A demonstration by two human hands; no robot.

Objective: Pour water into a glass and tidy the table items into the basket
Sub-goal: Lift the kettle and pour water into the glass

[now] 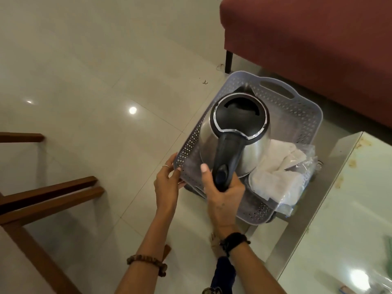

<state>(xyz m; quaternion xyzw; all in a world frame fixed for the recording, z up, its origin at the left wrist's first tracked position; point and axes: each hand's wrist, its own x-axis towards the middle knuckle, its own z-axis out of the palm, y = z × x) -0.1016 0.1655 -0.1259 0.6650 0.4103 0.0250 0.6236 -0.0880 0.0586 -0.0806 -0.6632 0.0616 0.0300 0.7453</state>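
The grey perforated basket (301,115) is the landmark here. Inside it, toward its left side, sits the steel kettle (233,141) with a black lid, and the right hand (224,194) is wrapped tight around its black handle. The left hand (167,181) pinches the basket's near-left rim. White cloth and clear plastic wrapping (280,175) crowd the kettle's right flank (touching it). A maroon sofa (318,43) stands just behind the basket; a glass-topped table (350,209) to its right; wooden chair legs (48,194) well apart on the left.
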